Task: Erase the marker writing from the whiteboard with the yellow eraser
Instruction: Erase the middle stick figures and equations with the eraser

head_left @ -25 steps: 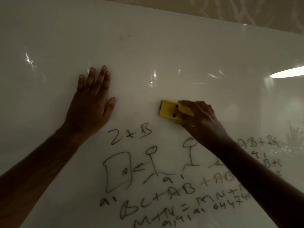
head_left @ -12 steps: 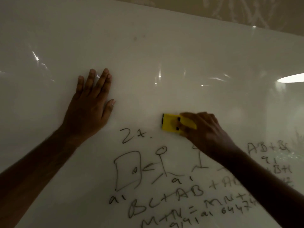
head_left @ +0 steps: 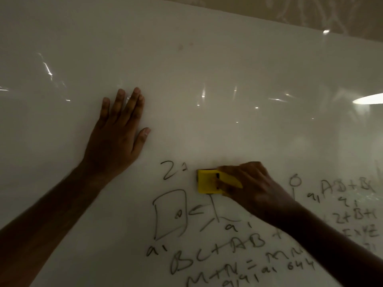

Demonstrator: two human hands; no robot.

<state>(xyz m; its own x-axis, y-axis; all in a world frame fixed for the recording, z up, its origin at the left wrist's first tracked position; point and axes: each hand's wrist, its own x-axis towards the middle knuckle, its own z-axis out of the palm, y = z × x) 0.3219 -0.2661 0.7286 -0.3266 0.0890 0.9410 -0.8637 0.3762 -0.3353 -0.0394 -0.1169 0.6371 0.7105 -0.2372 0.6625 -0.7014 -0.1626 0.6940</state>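
A glossy whiteboard (head_left: 207, 69) fills the view. Black marker writing (head_left: 217, 251) covers its lower middle and right: a "2", a box sketch, stick figures, letters and sums. My right hand (head_left: 255, 191) presses the yellow eraser (head_left: 208, 181) flat on the board, just right of the "2" and over the top of a stick figure. Its fingers hide the eraser's right half. My left hand (head_left: 116, 139) lies flat and open on bare board, up and to the left of the writing.
The board's top edge runs diagonally across the upper right, with a patterned wall (head_left: 310, 11) behind it. A bright lamp reflection (head_left: 367, 99) glares at the right edge. The board's upper part carries no writing.
My right hand has slid the eraser downward. The "B" beside the "2" and the stick figure's head are wiped away. The left hand stays planted.
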